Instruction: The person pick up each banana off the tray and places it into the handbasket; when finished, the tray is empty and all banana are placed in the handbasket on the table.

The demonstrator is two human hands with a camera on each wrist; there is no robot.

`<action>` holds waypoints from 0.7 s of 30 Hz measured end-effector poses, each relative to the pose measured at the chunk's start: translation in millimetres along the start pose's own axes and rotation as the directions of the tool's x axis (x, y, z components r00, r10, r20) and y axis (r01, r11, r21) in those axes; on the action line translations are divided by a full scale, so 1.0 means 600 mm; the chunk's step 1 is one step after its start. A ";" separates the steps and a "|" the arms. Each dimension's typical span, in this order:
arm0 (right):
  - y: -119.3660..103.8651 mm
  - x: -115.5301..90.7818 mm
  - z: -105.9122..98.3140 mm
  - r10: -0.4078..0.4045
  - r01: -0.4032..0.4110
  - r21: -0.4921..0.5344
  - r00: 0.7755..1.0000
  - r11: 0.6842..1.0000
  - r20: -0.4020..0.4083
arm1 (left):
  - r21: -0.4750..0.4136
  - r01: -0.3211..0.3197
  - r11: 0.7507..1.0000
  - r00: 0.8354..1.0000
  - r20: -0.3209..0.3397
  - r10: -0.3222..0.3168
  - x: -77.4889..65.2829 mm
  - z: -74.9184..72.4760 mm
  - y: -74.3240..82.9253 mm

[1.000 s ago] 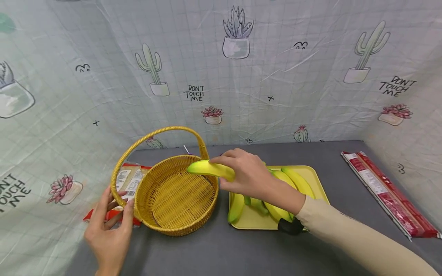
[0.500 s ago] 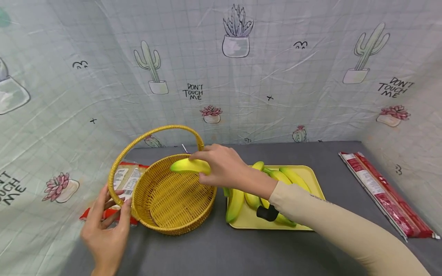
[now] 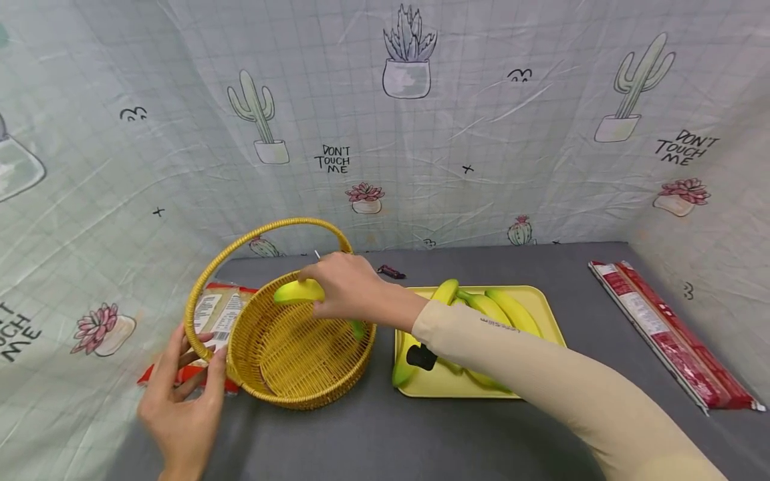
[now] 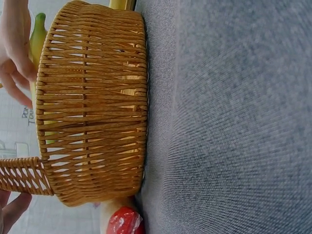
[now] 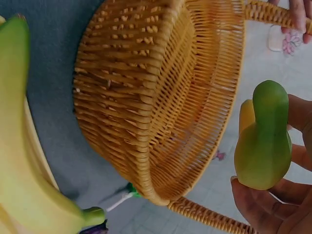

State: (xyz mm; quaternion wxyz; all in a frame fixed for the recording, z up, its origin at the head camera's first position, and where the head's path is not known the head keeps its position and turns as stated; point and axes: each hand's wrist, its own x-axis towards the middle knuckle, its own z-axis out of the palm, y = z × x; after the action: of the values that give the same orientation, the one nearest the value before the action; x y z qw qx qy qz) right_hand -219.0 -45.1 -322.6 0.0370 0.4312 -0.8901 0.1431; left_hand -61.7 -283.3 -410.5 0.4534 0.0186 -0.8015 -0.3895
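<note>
In the head view, a round yellow wicker basket (image 3: 313, 399) stands left of centre with its tall hoop handle (image 3: 265, 235) upright. My left hand (image 3: 183, 414) grips the handle's near-left base between thumb and fingers. Over the basket's opening, my right hand (image 3: 345, 287) holds a yellow banana (image 3: 295, 292) with green ends. The right wrist view shows that banana's green end (image 5: 265, 151) pinched between thumb and fingers, above the basket rim. To the right, several bananas (image 3: 520, 312) lie on a pale yellow tray (image 3: 552, 321), partly hidden under my right forearm.
A red and clear food packet (image 3: 227, 312) lies behind the basket's left side. Long red and white packets (image 3: 668, 327) lie at the far right. Behind the basket are a small dark red wrapped item (image 3: 391, 272) and a white stick (image 5: 122, 199). A patterned cloth encloses the table.
My right hand has carried the banana leftward, from the basket's right rim to above its middle. My left hand keeps its grip on the handle. The view shifts slightly.
</note>
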 end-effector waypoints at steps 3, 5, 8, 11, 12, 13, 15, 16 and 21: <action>-0.002 0.021 0.005 -0.014 0.014 -0.008 1.000 1.000 0.026 | 0.012 0.002 1.000 1.000 0.013 -0.002 0.002 -0.001 -0.001; -0.001 0.032 0.009 -0.024 0.024 -0.002 0.999 1.000 0.045 | 0.011 0.002 1.000 1.000 0.017 -0.002 0.004 -0.002 -0.001; 0.004 0.049 0.017 -0.042 0.041 0.016 0.995 0.999 0.085 | 0.006 -0.003 1.000 1.000 0.017 0.003 0.007 -0.001 0.002; 0.008 0.065 0.024 -0.062 0.059 0.030 0.989 0.998 0.134 | -0.004 -0.015 1.000 1.000 0.009 0.015 0.009 0.001 0.004; 0.010 0.070 0.026 -0.069 0.065 0.030 0.986 0.997 0.151 | -0.003 -0.018 1.000 1.000 0.012 0.018 0.010 0.002 0.004; 0.011 0.074 0.028 -0.076 0.072 0.028 0.983 0.997 0.168 | -0.003 -0.017 1.000 1.000 0.016 0.017 0.010 0.002 0.005; 0.014 0.082 0.030 -0.099 0.094 0.032 0.974 0.995 0.204 | -0.003 -0.009 1.000 1.000 0.021 0.009 0.010 0.001 0.004; 0.016 0.086 0.032 -0.112 0.107 0.033 0.969 0.994 0.222 | 0.003 -0.001 1.000 1.000 0.027 0.001 0.009 0.001 0.004; 0.024 0.105 0.047 -0.177 0.168 0.056 0.945 0.984 0.276 | 0.014 0.034 0.999 0.999 0.033 -0.034 0.005 -0.004 0.003</action>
State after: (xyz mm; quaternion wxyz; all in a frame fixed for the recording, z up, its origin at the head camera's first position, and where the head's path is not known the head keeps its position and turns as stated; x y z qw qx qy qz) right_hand -268.0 -92.1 -340.6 -0.0836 0.5237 -0.8429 0.0914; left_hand -60.7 -284.6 -406.4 0.4331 0.0288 -0.8112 -0.3919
